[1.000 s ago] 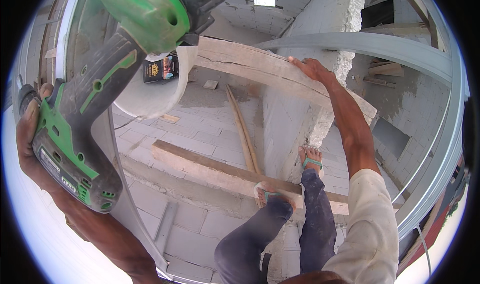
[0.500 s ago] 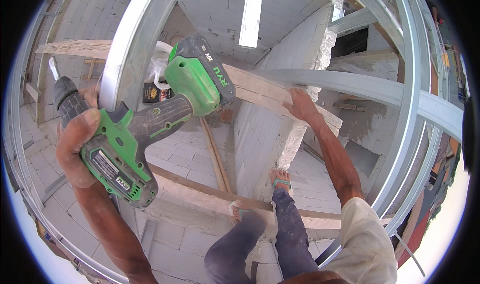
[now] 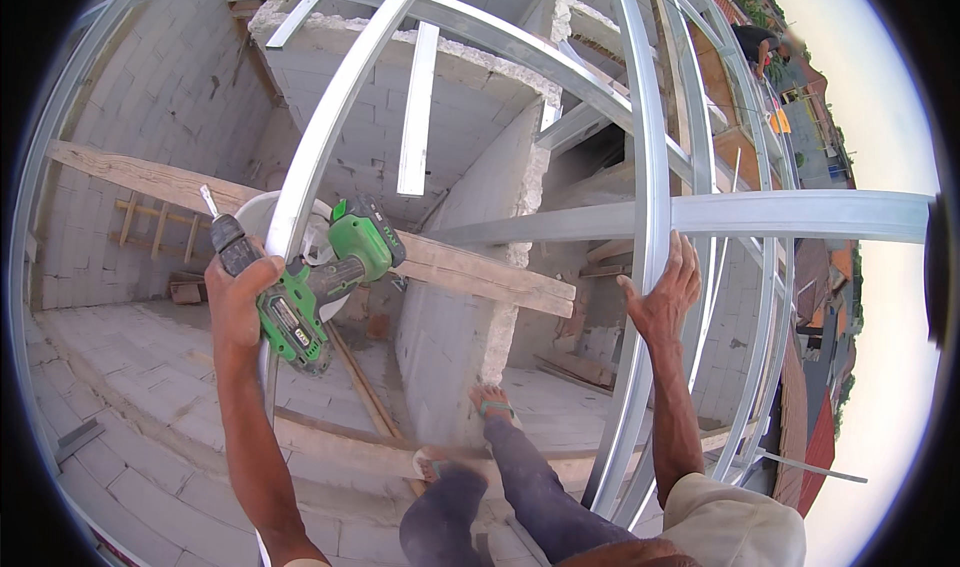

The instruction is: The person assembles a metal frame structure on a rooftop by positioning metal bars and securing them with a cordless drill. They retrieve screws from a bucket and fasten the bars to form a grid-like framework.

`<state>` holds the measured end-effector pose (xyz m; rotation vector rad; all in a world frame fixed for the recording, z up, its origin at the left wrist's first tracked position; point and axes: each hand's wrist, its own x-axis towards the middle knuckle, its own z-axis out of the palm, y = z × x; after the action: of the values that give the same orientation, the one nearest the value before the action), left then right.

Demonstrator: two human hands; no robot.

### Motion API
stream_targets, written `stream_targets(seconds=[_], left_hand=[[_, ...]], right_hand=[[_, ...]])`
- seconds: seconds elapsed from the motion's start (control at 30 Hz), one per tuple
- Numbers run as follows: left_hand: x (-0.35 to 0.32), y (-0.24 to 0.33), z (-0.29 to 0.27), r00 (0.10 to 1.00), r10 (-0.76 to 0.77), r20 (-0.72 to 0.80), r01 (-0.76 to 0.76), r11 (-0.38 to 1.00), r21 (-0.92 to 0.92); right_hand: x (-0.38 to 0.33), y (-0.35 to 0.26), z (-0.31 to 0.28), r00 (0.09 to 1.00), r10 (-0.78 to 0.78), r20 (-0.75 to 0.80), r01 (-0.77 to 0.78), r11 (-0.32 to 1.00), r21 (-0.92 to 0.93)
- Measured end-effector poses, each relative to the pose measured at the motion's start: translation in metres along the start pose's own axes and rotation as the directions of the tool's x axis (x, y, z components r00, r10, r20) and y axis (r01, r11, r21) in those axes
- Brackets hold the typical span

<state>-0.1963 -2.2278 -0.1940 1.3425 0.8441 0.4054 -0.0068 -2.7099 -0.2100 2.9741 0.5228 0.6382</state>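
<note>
My left hand is wrapped round the front body of a green and black cordless drill. A silver bit points up from its chuck, and the battery end lies to the right. Close beside the drill runs a long, shiny steel channel, partly covered by my hand and the tool. My right hand grips another upright steel channel, thumb over its left side and fingers along its right. That hold is just below where a crossing steel channel meets it.
My feet stand on a wooden plank and a rough block wall. Another plank spans the wall top. Below are a block floor and wooden poles. A person is at the far right, beyond more steel framing.
My right hand has left the wooden plank and taken hold of the steel channel farther right. The drill in my left hand now appears farther away, and the view has shifted.
</note>
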Motion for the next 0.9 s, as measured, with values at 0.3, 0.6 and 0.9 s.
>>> stream_targets(seconds=[0.3, 0.6, 0.9], left_hand=[[0.000, -0.007, -0.002, 1.000, 0.011, -0.006, -0.011, 0.998, 0.068], [-0.001, -0.018, -0.007, 0.997, 0.074, -0.016, -0.073, 0.993, 0.088], [-0.002, -0.009, -0.009, 0.997, 0.065, -0.033, -0.050, 0.940, 0.338]], right_hand=[[-0.031, 0.054, 0.061, 0.793, 0.365, 0.488, -0.569, 0.730, 0.378], [-0.032, 0.059, 0.057, 0.799, 0.359, 0.482, -0.559, 0.738, 0.378], [-0.038, 0.057, 0.054, 0.785, 0.340, 0.518, -0.573, 0.717, 0.397]])
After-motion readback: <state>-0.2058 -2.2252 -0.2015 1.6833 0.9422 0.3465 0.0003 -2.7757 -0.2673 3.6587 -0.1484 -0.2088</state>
